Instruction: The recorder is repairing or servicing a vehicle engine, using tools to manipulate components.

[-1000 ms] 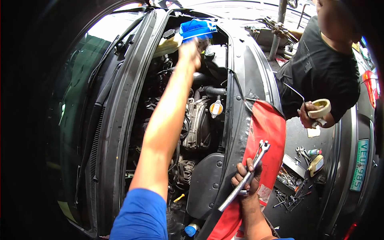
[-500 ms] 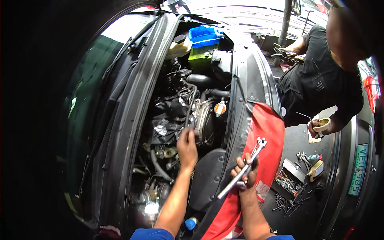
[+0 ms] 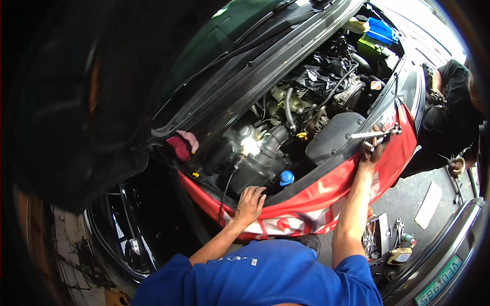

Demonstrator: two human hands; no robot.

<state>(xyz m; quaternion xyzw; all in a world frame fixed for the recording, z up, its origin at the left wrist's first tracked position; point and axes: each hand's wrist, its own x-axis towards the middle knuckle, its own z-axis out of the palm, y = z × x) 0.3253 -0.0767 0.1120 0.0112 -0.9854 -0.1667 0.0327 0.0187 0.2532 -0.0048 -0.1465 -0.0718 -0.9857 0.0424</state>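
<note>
Spread fingers of my left hand (image 3: 251, 204) rest on the near edge of the engine bay, on the red fender cover (image 3: 321, 196), close to a blue-capped reservoir (image 3: 286, 178). Over the cover at the right, my right hand (image 3: 373, 146) grips steel wrenches (image 3: 360, 135), their long shafts lying crosswise. The open engine bay holds a black intake housing (image 3: 260, 166) with a bright light spot above it, hoses, a yellow dipstick handle (image 3: 302, 136) and black plastic sheeting (image 3: 321, 76). A pink cloth (image 3: 181, 145) sits at the bay's left corner.
A co-worker in black (image 3: 446, 112) stands beyond the right fender, holding a tape roll. On the floor lie a tool box (image 3: 378, 234), spanners, a plastic jug (image 3: 399, 255) and a white board (image 3: 429, 204). Another car's bumper (image 3: 462, 224) is at lower right; a dark car (image 3: 127, 234) at left.
My view has swung toward the bay's near end. My left hand has come back from deep in the bay to the near edge. My right hand still holds the wrenches.
</note>
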